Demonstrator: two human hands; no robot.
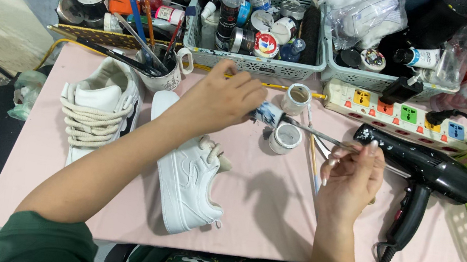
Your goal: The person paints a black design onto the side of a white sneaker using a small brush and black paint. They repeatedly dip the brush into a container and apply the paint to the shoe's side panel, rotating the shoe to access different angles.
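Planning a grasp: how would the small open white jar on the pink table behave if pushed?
The small white jar looks short and squat, so it would probably slide rather than tip. It stands open, so contents could spill. It probably is light; a nudge may knock it into the second jar.

You're at a shoe-restoration workbench, pink table point(270, 214) carrying white sneakers point(187, 182), baskets of paint jars point(257, 23) along the back, a mug of brushes point(160, 67), a black hairdryer point(426, 174), a power strip point(398, 113)
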